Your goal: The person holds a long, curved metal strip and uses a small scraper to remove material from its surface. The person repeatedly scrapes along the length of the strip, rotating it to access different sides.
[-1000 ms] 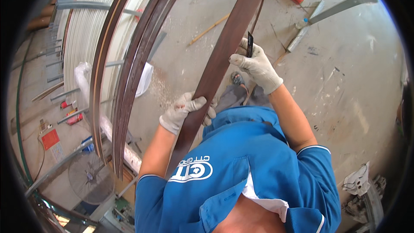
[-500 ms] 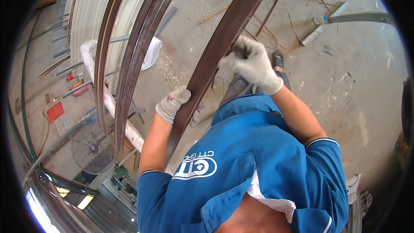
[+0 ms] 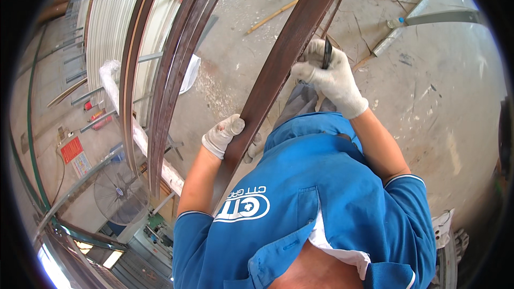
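concrete workshop floor (image 3: 428,118) | left hand (image 3: 224,135) gripping brown beam (image 3: 278,69) | right hand (image 3: 332,75) pinching black tool (image 3: 326,53)

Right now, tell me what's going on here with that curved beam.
A person in a blue polo shirt and white work gloves handles a long, curved, rust-brown metal beam. The left hand grips the beam's edge low down. Higher up, the right hand holds a slim black tool against the beam. More curved brown beams stand to the left, above a grey concrete floor.
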A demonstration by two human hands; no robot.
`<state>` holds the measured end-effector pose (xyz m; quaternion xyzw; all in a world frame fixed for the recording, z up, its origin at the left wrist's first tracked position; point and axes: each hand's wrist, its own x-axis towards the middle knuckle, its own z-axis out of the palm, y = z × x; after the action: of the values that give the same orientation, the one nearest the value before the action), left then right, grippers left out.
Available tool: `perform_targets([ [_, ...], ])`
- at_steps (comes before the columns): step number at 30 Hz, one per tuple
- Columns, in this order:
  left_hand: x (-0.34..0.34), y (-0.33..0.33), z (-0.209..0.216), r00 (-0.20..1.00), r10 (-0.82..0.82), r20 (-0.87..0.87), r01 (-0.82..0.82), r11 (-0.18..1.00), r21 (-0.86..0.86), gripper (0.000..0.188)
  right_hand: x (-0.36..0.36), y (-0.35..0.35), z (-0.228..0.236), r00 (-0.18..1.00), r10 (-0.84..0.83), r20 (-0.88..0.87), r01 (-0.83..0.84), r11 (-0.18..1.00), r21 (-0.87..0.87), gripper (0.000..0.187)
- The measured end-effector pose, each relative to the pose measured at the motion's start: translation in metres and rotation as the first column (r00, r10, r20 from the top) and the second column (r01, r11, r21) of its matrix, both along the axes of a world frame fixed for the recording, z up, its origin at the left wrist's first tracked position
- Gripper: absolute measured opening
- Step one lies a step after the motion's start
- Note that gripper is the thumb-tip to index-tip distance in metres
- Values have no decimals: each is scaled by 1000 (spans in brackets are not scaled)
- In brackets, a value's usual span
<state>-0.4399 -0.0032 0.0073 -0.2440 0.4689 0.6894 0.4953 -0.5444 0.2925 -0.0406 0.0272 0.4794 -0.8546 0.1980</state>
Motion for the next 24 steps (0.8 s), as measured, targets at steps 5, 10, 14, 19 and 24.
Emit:
perform_targets([
  [5,3,5,-7,989,-40,-145,13,983,-183,84,13,4,3,998,58,-1,-58,992,112,25],
  [10,2,1,-8,996,-15,-93,3,991,-131,86,10,-4,1,997,68,-20,-65,990,126,15],
  [14,3,1,-5,998,16,-63,-27,984,-176,85,10,-7,3,999,-50,21,51,999,-14,15],
  [19,-3,9,-5,993,-70,-93,58,990,-128,88,21,1,13,998,-22,57,10,980,201,17],
  [24,-6,14,0,984,-123,-128,106,986,-132,85,32,5,22,996,-51,78,30,966,257,17],
])
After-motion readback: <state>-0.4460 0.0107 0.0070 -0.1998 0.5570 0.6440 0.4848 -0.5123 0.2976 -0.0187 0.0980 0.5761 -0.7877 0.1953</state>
